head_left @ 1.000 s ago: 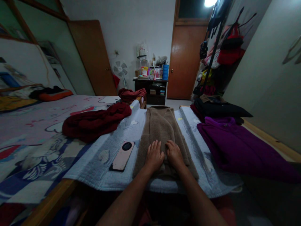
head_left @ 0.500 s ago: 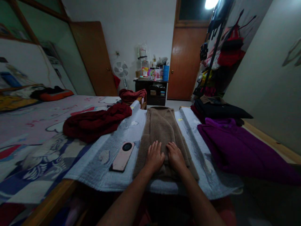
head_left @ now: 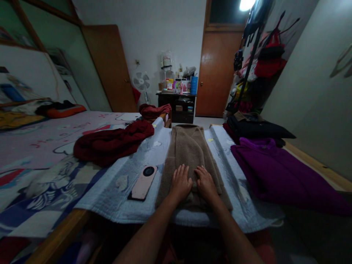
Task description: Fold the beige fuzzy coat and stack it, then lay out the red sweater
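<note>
A brown fleece garment (head_left: 187,150), folded into a long shape, lies on a light blue quilted cloth (head_left: 123,205). Both my hands rest flat on its near half, palms down. My left hand (head_left: 181,183) has its fingers stretched forward, with the thumb toward the middle. Just to its right, my right hand (head_left: 205,183) lies with fingers extended and a small gap between the two hands. Neither hand grips the fabric. Left of the garment is a pink phone (head_left: 143,184), lying with its round camera ring up.
A crumpled dark red garment (head_left: 110,145) lies on the left, beside a bed with a printed sheet (head_left: 68,126). At right are a folded purple garment (head_left: 280,176) and a stack of dark clothes (head_left: 255,128). Behind stand a fan (head_left: 141,81) and a black cabinet (head_left: 178,116).
</note>
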Available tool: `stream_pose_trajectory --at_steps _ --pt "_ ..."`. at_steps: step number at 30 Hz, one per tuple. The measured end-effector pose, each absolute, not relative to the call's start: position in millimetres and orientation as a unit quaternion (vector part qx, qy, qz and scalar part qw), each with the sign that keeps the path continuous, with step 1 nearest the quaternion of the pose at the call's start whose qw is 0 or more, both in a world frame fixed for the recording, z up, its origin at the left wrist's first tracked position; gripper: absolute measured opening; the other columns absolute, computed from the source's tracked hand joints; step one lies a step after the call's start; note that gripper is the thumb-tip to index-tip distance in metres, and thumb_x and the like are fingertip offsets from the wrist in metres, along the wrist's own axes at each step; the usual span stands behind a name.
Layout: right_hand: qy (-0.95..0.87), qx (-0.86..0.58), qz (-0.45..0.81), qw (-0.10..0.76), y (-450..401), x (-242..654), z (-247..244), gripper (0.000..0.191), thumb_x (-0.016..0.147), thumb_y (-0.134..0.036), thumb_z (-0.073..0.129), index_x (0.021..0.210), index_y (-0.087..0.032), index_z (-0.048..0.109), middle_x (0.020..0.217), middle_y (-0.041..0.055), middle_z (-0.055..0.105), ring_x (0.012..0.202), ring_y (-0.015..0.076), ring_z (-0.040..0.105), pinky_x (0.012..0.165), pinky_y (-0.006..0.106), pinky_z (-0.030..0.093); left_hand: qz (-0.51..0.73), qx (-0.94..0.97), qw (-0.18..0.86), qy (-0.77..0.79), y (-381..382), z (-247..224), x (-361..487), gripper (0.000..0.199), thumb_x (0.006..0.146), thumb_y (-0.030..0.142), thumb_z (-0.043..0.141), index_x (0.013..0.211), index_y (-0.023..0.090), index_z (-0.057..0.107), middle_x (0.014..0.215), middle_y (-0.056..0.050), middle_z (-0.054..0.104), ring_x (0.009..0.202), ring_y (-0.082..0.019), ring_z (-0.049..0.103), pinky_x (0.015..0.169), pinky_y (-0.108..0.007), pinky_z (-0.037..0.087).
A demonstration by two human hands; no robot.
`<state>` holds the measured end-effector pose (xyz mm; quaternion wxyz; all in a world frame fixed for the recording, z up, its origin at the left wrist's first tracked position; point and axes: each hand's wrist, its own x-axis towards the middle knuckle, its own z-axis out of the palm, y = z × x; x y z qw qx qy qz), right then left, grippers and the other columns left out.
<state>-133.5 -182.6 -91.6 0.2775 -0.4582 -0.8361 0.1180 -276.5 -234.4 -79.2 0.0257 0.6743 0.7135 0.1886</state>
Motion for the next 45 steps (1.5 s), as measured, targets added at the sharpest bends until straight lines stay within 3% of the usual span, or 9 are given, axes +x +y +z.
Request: stream_pose_trajectory --at_steps 8,15,22,26,29,35,45 --pt "-0.819 -0.423 0.148 0.358 -174.5 -132.0 -109.6 0.060 0.067 0.001 0.040 0.118 -0.017 0.066 0.132 0.0100 0.059 0.135 0.0229 0.041 0.113 0.046 0.034 0.184 0.676 0.028 0.714 -235.1 -77.9 -276.4 0.057 0.091 0.026 0.041 0.146 0.011 0.038 0.155 -0.015 0.032 0.144 -0.026 0.026 0.117 -0.045 0.022" --pt "-0.821 -0.417 0.153 0.358 -172.3 -131.2 -112.2 0.061 0.065 0.001 0.038 0.117 -0.015 0.066 0.132 0.0112 0.058 0.135 0.0220 0.041 0.113 0.045 0.034 0.179 0.675 0.019 0.716 -234.8 -79.6 -276.4 0.056 0.092 0.026 0.041 0.146 0.012 0.039 0.155 -0.014 0.033 0.144 -0.026 0.028 0.118 -0.045 0.022" --pt "-0.826 -0.449 0.166 0.298 -175.0 -129.9 -88.6 0.056 0.065 -0.001 0.041 0.113 -0.012 0.066 0.128 0.0112 0.062 0.131 0.0213 0.045 0.113 0.038 0.032 0.184 0.676 0.028 0.713 -235.3 -78.0 -276.7 0.055 0.092 0.025 0.041 0.146 0.013 0.039 0.156 -0.014 0.032 0.144 -0.026 0.027 0.117 -0.046 0.022" --pt "-0.831 -0.481 0.173 0.218 -166.2 -134.5 -56.1 0.038 0.072 -0.006 0.046 0.100 -0.016 0.070 0.107 0.0093 0.071 0.108 0.0204 0.061 0.097 0.029 0.042 0.175 0.676 0.028 0.715 -235.1 -78.1 -276.8 0.056 0.093 0.026 0.040 0.146 0.012 0.038 0.156 -0.014 0.031 0.145 -0.027 0.026 0.118 -0.045 0.021" --pt "-0.817 -0.520 0.158 0.191 -159.2 -143.9 -41.3 0.035 0.080 -0.010 0.045 0.103 -0.018 0.070 0.103 0.0086 0.072 0.100 0.0200 0.064 0.090 0.027 0.044 0.169 0.678 0.028 0.715 -234.9 -78.5 -277.0 0.056 0.093 0.026 0.040 0.147 0.012 0.038 0.156 -0.015 0.031 0.144 -0.026 0.026 0.118 -0.044 0.021" --pt "-0.819 -0.520 0.092 0.226 -159.7 -159.9 -61.3 0.039 0.088 -0.013 0.042 0.121 -0.014 0.062 0.132 0.0113 0.060 0.125 0.0201 0.050 0.105 0.030 0.035 0.169 0.676 0.025 0.716 -235.0 -79.4 -277.2 0.057 0.092 0.026 0.040 0.147 0.012 0.037 0.156 -0.014 0.031 0.144 -0.027 0.027 0.117 -0.045 0.022" --pt "-0.831 -0.504 0.069 0.224 -164.2 -154.7 -79.2 0.040 0.090 -0.014 0.041 0.125 -0.015 0.060 0.137 0.0108 0.056 0.135 0.0214 0.042 0.111 0.036 0.031 0.173 0.674 0.027 0.718 -234.7 -77.6 -276.6 0.057 0.091 0.027 0.040 0.146 0.013 0.039 0.155 -0.014 0.033 0.144 -0.026 0.028 0.117 -0.044 0.022"
